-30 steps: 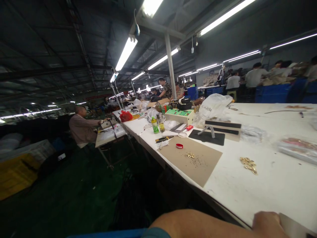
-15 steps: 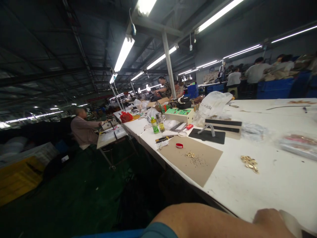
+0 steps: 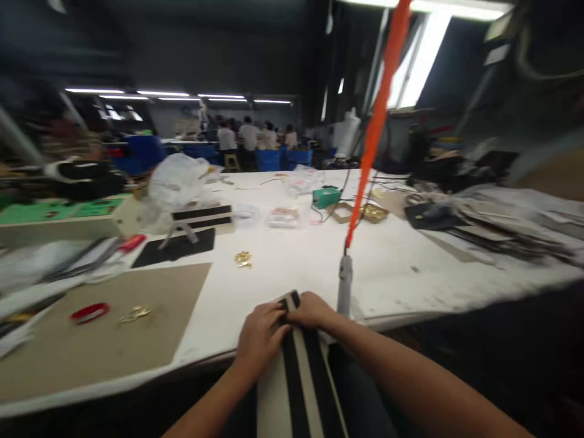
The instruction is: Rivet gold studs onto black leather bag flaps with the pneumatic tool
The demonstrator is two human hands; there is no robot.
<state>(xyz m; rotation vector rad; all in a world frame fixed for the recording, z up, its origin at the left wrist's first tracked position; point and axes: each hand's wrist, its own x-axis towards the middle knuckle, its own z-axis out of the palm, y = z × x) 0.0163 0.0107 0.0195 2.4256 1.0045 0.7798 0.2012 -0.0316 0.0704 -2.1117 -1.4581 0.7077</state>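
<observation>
A long panel with black and pale beige stripes runs from the bottom of the view up to the table's front edge. Curled over the left side of its far end is my left hand, its thumb lying on top. My right hand grips the same end from the right, fingers bent close to the left ones. What lies under the fingers is hidden. Just right of my right hand, a grey handheld tool hangs upright from an orange strap. A small pile of gold metal pieces lies beyond the hands.
On the white table, a brown sheet at left bears a red ring and gold pieces. A black board and another striped panel lie behind. Stacked flat pieces are at right. People sit far back.
My view has swung right, from the aisle to the table in front. Earlier one forearm and a partly seen hand showed at the bottom; now both hands are on the striped panel.
</observation>
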